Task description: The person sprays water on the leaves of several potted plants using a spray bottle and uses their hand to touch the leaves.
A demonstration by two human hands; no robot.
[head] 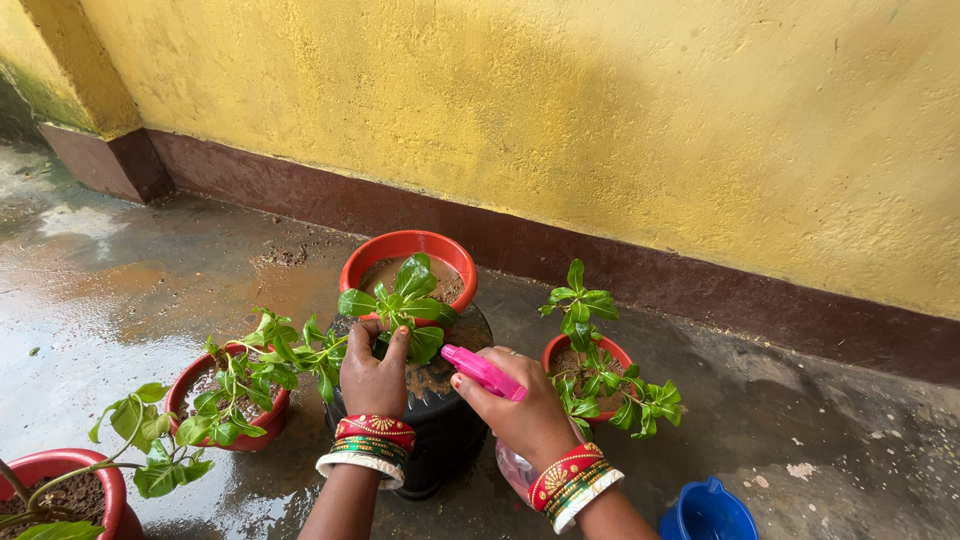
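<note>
The small green plant stands in a black pot at the middle of the wet floor, its leaves spread just in front of a larger red pot. The left hand has its fingers closed around the plant's stem and lower leaves, steadying them. The right hand grips a pink spray bottle, fingers wrapped round its head, nozzle pointing toward the leaves; the clear body of the bottle seems to hang below the wrist, though it is mostly hidden.

The step in hand looks like misting this plant while holding its foliage. A next move would call for squeezing the trigger with the nozzle kept near the leaves.

To the left sit a red pot with a leafy plant and another red pot at the corner; to the right, a small red pot and a blue container. A yellow wall runs behind.
</note>
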